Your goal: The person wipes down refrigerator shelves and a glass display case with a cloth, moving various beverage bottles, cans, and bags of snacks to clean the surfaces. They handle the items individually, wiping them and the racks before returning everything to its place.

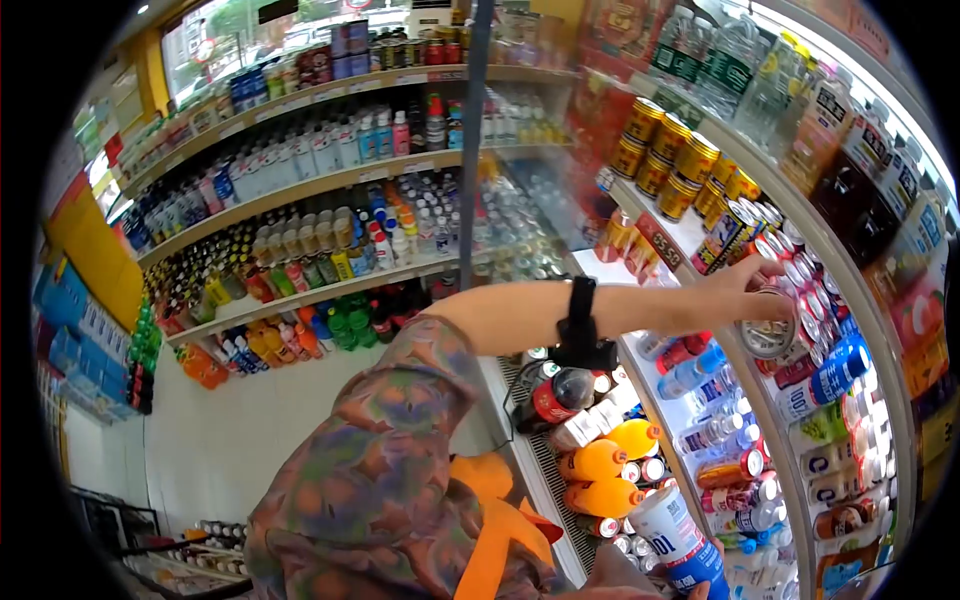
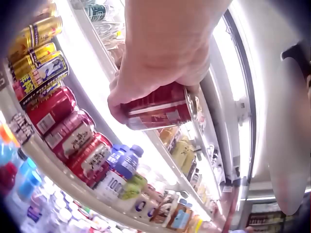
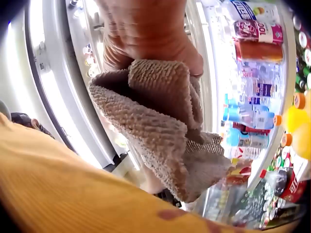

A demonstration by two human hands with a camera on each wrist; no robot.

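Observation:
My left hand (image 1: 738, 292) reaches across to the cooler shelf and grips a can (image 1: 768, 330) whose silver end faces the head camera. In the left wrist view the left hand (image 2: 163, 48) has its fingers round the side of this dark red can (image 2: 158, 108), which lies tilted above a row of red cans (image 2: 87, 158). The right hand (image 3: 150, 36) holds a bunched grey-brown cloth (image 3: 146, 119); its fingers are largely hidden by the folds. At the bottom of the head view, fingers touch a blue-and-white container (image 1: 675, 540).
Gold cans (image 1: 678, 195) stand left of the red ones, and blue-and-white bottles (image 1: 825, 385) to their right. Large bottles (image 1: 735, 75) fill the shelf above. Lower down lie orange bottles (image 1: 600, 460) and a cola bottle (image 1: 560, 397). A glass edge (image 1: 473, 150) rises beside the wall shelves.

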